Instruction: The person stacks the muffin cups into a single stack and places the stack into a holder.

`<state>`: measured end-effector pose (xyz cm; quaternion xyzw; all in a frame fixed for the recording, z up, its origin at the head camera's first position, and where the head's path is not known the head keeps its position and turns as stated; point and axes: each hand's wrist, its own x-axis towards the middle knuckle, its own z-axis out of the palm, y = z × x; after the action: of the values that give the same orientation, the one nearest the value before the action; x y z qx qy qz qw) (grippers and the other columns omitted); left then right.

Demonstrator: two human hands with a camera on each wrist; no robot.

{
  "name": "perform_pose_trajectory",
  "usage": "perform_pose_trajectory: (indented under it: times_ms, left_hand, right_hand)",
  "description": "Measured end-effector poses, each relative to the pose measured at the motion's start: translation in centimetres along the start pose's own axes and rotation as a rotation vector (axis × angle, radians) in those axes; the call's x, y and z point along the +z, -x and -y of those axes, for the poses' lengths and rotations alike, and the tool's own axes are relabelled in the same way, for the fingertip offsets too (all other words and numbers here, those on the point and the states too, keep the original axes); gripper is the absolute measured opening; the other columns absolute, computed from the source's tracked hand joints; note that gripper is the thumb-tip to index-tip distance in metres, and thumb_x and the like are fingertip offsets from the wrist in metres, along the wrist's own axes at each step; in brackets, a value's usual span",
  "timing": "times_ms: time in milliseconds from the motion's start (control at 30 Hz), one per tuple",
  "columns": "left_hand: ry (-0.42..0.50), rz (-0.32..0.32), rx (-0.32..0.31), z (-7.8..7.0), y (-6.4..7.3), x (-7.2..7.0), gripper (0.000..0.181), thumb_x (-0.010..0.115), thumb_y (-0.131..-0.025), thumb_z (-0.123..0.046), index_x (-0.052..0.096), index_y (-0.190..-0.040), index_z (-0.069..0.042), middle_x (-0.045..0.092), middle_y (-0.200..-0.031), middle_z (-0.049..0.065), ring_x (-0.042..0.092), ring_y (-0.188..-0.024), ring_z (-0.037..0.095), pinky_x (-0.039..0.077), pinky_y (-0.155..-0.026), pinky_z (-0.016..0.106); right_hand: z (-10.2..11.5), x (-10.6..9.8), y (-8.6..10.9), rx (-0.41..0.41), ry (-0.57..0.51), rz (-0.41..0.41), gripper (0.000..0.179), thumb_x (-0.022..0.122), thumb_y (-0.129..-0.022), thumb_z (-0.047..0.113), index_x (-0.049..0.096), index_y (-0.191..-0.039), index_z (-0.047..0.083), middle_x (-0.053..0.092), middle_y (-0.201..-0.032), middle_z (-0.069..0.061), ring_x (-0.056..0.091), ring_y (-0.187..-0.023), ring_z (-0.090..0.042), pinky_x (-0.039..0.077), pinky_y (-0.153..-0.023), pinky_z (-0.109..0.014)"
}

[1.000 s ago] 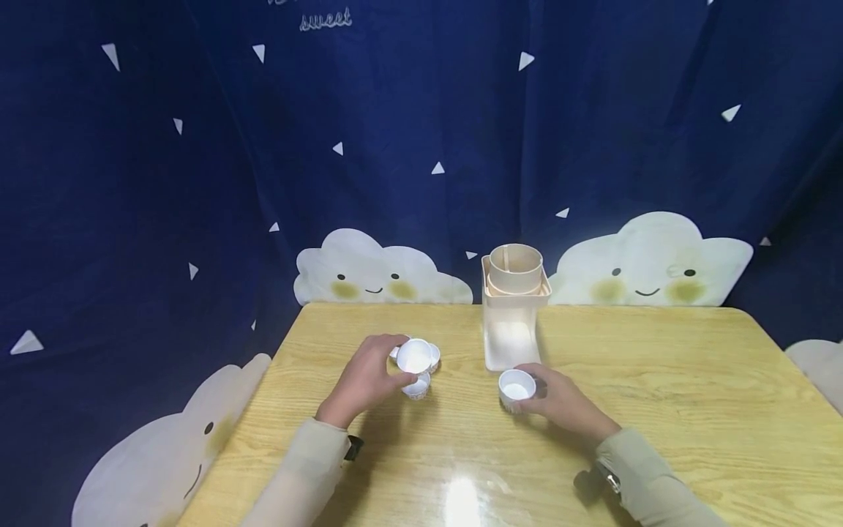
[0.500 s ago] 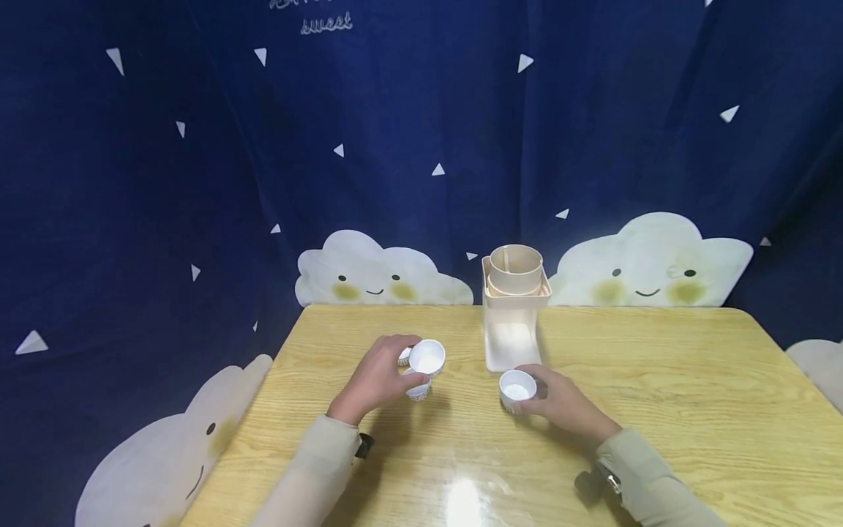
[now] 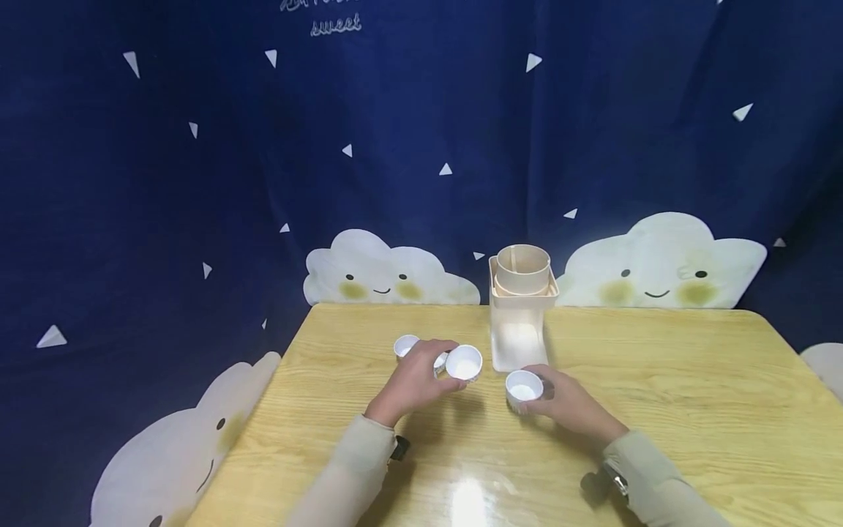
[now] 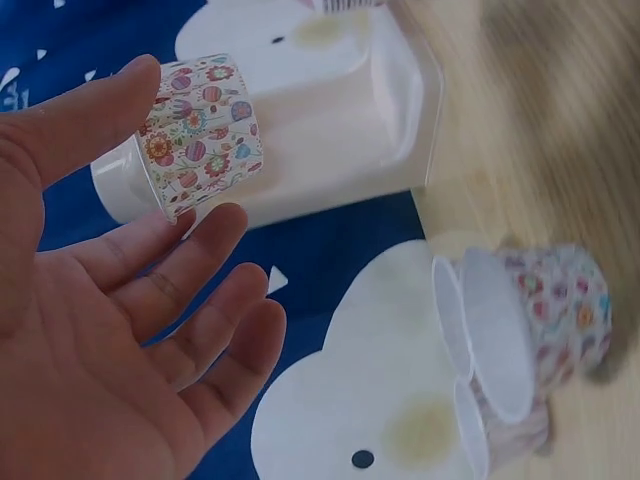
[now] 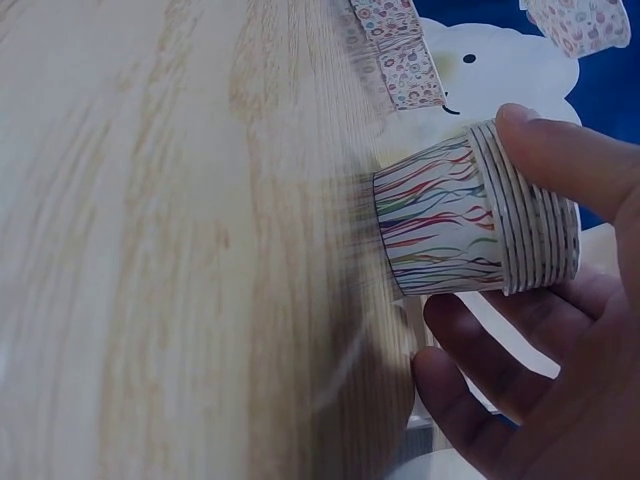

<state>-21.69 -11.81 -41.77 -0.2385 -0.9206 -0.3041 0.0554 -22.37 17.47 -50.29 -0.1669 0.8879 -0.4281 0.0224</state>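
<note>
Closest to me, two beige sleeves reach in over the pale wood-grain tabletop [image 3: 691, 380], the left one [image 3: 345, 465] with something small and black at its cuff, the right one [image 3: 648, 468] with a bit of shiny metal. A patch of glare lies on the wood between them.

The two hands are apart, near each other, and each has hold of something. The right hand [image 3: 566, 404] has thumb and fingers round a nested stack of white paper cups printed with wavy coloured lines [image 5: 470, 215], mouths facing up; it is low over the wood, though I can't tell whether the base touches. To its left, the left hand [image 3: 416, 382] pinches a white paper cup printed with flowers and eggs [image 4: 208, 125] between thumb and fingertips. That cup is also mouth up, raised off the table, just beside the stack.

Past the left hand stands another white paper cup [image 3: 406, 345], partly covered by that hand, and one more white cup [image 3: 440, 361] peeks out in the gap between thumb and finger.

Farther back, behind the stack, is a cream plastic stand [image 3: 518, 342] with a scooped base, a short round open tube [image 3: 523, 282] sitting in its boxy top. Behind the table hangs a navy curtain [image 3: 421, 102] with white triangles and smiling clouds.
</note>
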Motion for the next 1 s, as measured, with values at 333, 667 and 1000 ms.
perform_pose_trajectory:
  times_ms: [333, 667, 1000]
  left_hand:
    - [0.003, 0.038, -0.019, -1.5, -0.8, 1.6, 0.058, 0.083, -0.079, -0.031, 0.063, -0.130, -0.014, 0.066, -0.131, 0.003, 0.058, -0.124, 0.024, 0.046, -0.106, 0.039]
    - [0.009, 0.059, -0.004, -2.0, -1.5, 2.9, 0.058, 0.083, -0.079, -0.031, 0.063, -0.131, -0.015, 0.066, -0.131, 0.003, 0.058, -0.124, 0.024, 0.047, -0.105, 0.036]
    - [0.007, 0.074, -0.018, -2.5, -2.2, 3.3, 0.056, 0.081, -0.080, -0.032, 0.063, -0.130, -0.017, 0.065, -0.132, 0.002, 0.057, -0.127, 0.023, 0.045, -0.108, 0.036]
  right_hand:
    - [0.4, -0.2, 0.3, 0.006, -0.001, 0.001, 0.063, 0.083, -0.076, 0.032, 0.060, -0.131, 0.012, 0.069, -0.118, -0.006, 0.061, -0.109, -0.022, 0.045, -0.094, -0.041]
    - [0.7, -0.2, 0.4, -0.017, -0.048, 0.025, 0.060, 0.082, -0.078, 0.029, 0.059, -0.131, 0.011, 0.069, -0.117, -0.007, 0.063, -0.105, -0.021, 0.048, -0.089, -0.034]
    - [1.1, -0.2, 0.2, -0.011, -0.042, 0.039, 0.059, 0.081, -0.080, 0.030, 0.058, -0.132, 0.010, 0.069, -0.117, -0.007, 0.064, -0.107, -0.023, 0.050, -0.092, -0.039]
